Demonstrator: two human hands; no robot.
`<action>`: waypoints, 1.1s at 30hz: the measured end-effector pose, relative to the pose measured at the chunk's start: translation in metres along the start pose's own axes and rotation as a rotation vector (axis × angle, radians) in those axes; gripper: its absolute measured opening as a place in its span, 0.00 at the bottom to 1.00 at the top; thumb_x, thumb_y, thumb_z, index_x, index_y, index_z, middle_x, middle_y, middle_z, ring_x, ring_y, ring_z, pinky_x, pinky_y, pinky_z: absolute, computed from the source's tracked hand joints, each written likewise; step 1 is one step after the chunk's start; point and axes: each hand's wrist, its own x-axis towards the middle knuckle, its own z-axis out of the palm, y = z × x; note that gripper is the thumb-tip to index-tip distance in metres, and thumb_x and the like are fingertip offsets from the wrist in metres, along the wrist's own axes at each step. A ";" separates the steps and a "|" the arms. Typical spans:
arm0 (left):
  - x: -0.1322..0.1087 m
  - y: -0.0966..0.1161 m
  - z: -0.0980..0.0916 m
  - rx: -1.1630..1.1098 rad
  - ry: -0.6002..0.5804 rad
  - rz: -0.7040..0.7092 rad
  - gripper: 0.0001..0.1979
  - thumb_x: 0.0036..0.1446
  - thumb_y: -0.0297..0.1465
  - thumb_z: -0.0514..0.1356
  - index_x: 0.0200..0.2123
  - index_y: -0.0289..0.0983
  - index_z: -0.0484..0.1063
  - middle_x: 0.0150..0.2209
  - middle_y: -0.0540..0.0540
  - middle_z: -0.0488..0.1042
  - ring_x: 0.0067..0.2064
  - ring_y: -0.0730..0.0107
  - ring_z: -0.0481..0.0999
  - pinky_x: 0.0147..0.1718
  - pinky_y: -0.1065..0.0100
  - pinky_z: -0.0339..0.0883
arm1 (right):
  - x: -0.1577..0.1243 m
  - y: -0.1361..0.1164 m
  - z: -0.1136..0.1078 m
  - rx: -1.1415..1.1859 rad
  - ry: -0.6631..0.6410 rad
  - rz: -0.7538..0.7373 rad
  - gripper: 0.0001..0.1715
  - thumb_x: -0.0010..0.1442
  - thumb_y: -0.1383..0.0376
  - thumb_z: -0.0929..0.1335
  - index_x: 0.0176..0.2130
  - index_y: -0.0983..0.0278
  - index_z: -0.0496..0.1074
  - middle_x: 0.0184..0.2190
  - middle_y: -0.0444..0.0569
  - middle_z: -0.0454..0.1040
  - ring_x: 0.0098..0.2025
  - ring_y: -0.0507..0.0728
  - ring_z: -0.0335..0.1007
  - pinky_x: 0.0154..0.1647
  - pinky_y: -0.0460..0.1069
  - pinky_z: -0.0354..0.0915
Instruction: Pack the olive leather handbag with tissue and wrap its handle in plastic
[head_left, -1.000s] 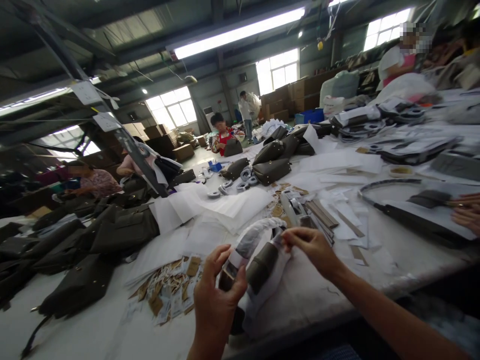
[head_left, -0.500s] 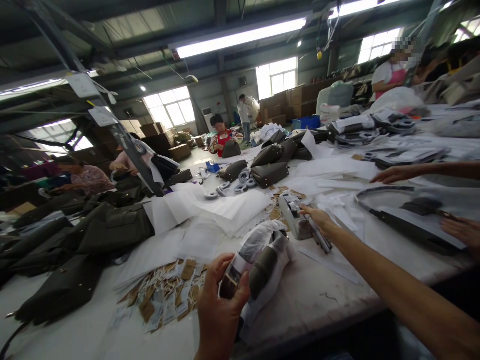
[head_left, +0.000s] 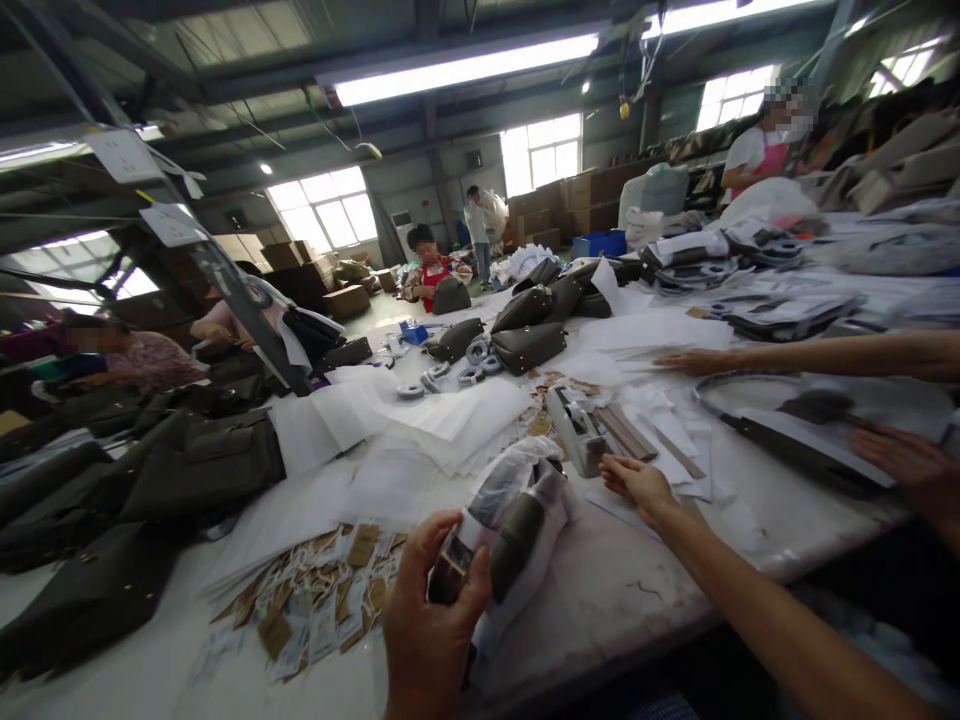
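Observation:
My left hand (head_left: 431,610) is closed round a dark olive bag handle (head_left: 517,530) that is partly wrapped in white paper, held just above the near table edge. My right hand (head_left: 637,482) lies low over the white table (head_left: 637,590) to the right of the handle. Its fingers are drawn together and point left; what they pinch, if anything, I cannot make out. A grey metal dispenser (head_left: 574,432) stands just beyond that hand, with flat strips (head_left: 626,432) beside it.
Brown paper tags (head_left: 315,590) lie scattered left of my left hand. Dark olive bags (head_left: 187,470) pile up at left and more bags (head_left: 536,345) sit mid-table with tape rolls (head_left: 450,375) and white sheets (head_left: 435,410). A co-worker's hands (head_left: 900,465) work at right.
My right hand left the wrapped handle, reached out to the grey dispenser, then drew back toward me. My left hand kept its grip on the handle. The co-worker's arm stretched across the table.

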 end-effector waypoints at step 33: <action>0.001 0.006 0.004 -0.158 -0.152 -0.059 0.17 0.59 0.37 0.64 0.52 0.46 0.69 0.46 0.50 0.80 0.47 0.66 0.79 0.47 0.67 0.71 | -0.207 -0.103 0.089 -0.120 -0.652 -0.264 0.21 0.57 0.50 0.73 0.28 0.65 0.78 0.20 0.44 0.73 0.23 0.51 0.67 0.25 0.45 0.63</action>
